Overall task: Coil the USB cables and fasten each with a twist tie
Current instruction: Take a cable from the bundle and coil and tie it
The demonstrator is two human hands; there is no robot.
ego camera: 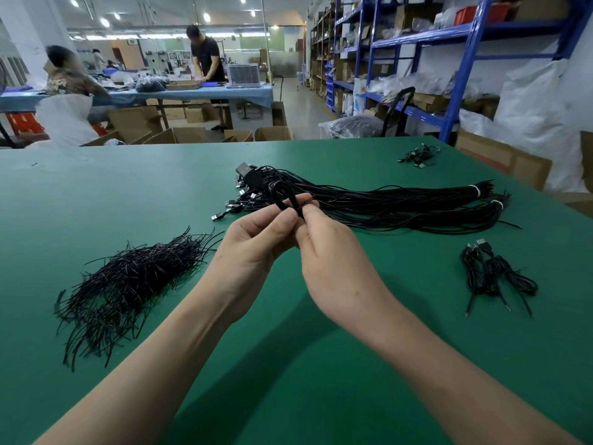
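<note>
Green table top (96,194); blue shelving (465,59) along right wall; cardboard boxes (189,133) on grey floor (298,101); ceiling lights (207,17); standing person (207,56) at blue-covered table (192,95)

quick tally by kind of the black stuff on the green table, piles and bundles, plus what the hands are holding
heap of twist ties: 1
long cable bundles, each with a white band: 2
groups of coiled cables: 2
cable coil held by left hand and right hand: 1
total: 6
</note>
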